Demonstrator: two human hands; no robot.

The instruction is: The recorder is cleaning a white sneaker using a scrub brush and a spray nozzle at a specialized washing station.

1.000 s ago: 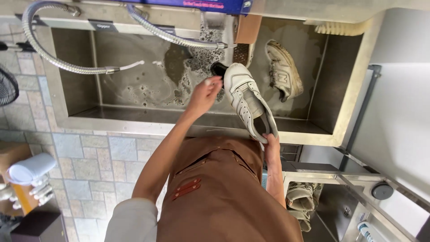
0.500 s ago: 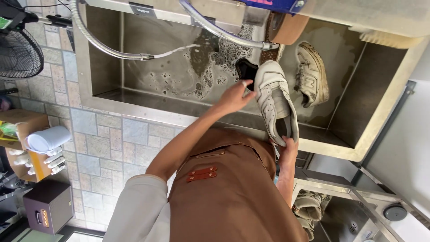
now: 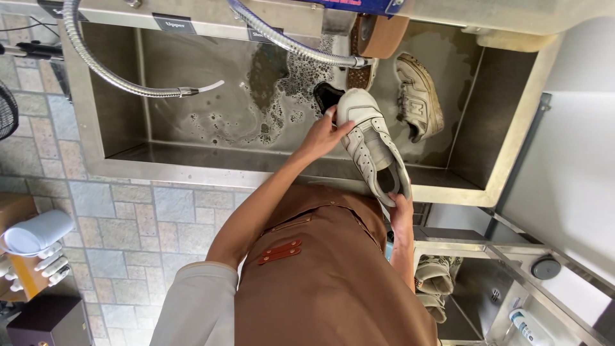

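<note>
Currently we are gripping the white sneaker at its heel with the right hand, keeping it over the steel sink so runoff falls inside. Our left hand is pressing the toe, steadying it; a dirty sneaker is lying farther right.

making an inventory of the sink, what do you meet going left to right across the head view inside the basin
hose nozzle → dark soapy puddle → left hand → white sneaker held over the basin → dirty sneaker lying on the sink floor
</note>
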